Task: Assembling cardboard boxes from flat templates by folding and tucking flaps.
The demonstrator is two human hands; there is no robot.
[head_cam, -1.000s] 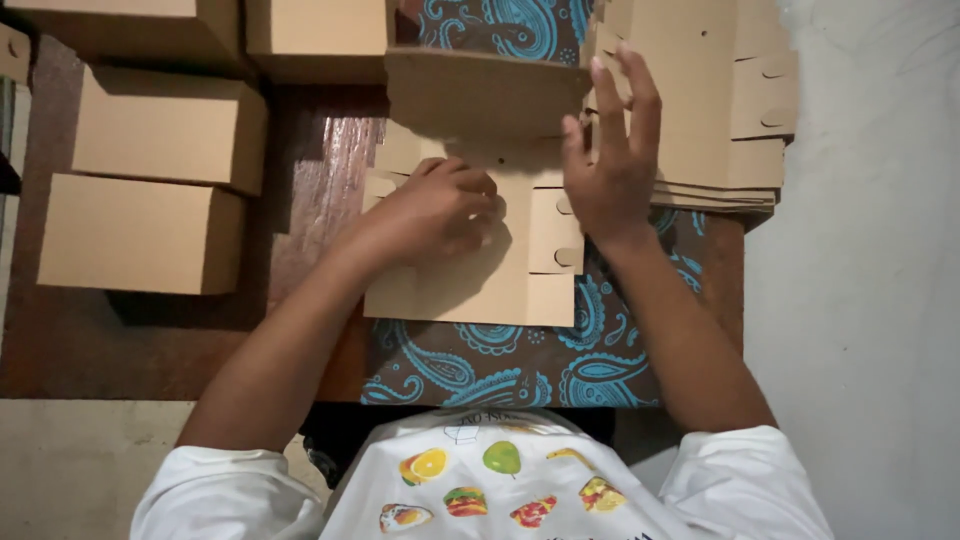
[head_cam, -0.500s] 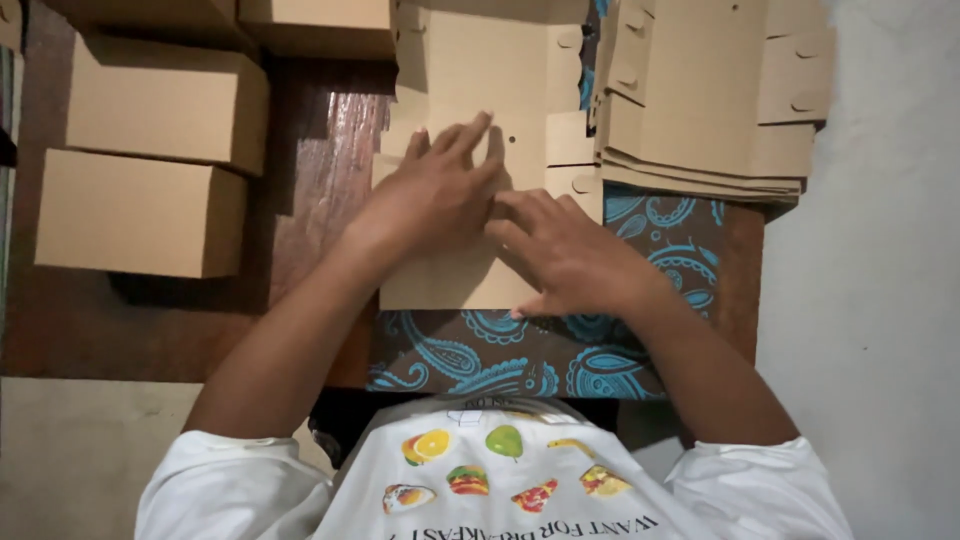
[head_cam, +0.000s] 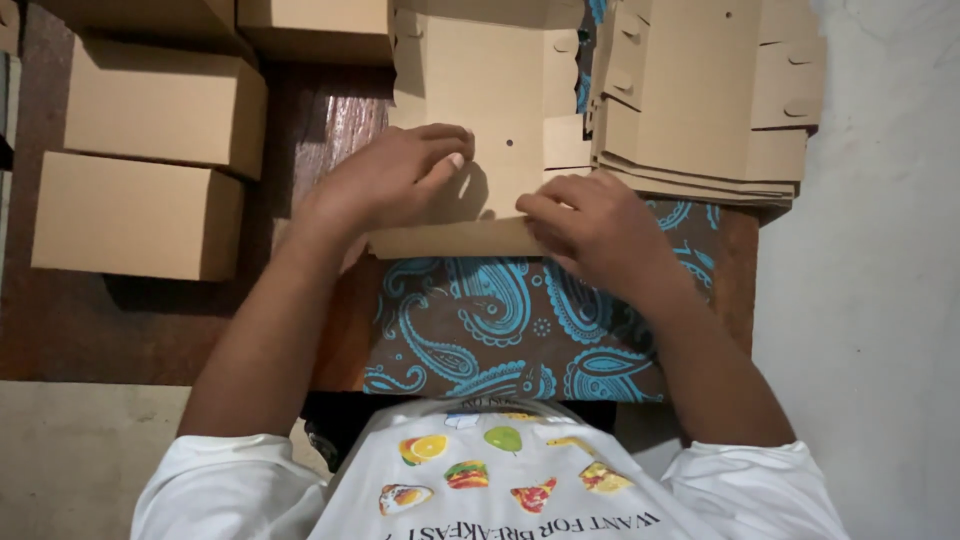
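Head view, folded boxes (head_cam: 150,170) left, flat stack (head_cam: 700,110) right

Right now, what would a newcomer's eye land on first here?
Both hands, left hand and right hand, press a flat cardboard box blank at centre, on a blue paisley cloth. Folded boxes sit at left; a stack of flat blanks lies upper right.

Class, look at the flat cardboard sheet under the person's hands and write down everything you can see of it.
The flat cardboard sheet is plain brown, die-cut, with side tabs and a small round hole near its middle. It lies unfolded on a blue paisley cloth, its near edge folded up into a narrow strip. The left hand presses on its surface; the right hand pinches the folded edge. A stack of similar sheets lies beside it.
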